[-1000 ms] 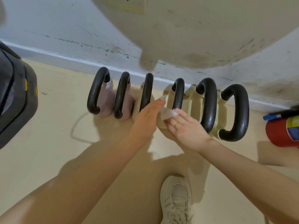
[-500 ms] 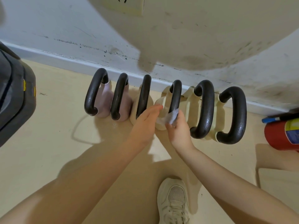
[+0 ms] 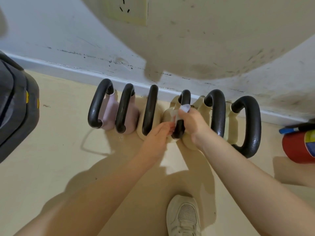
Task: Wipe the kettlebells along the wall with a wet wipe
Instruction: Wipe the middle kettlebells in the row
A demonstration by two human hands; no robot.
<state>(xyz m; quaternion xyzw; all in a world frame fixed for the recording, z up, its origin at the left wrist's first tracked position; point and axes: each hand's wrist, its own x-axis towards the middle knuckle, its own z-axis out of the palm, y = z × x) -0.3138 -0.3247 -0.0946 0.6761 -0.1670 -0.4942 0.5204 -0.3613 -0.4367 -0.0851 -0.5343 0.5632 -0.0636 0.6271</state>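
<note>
Under my right hand (image 3: 190,123), curled round the wet wipe (image 3: 185,108) on the kettlebell handle (image 3: 184,99); left hand (image 3: 157,135) loosely steadies beside it

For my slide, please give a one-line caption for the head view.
Right hand wraps wipe around fourth kettlebell; left hand steadies it.

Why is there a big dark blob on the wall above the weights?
Head view: it's a shadow, probably the person's own, cast on the wall; more shadow lies on the floor under both arms; the wide lens bends the skirting board.
</note>
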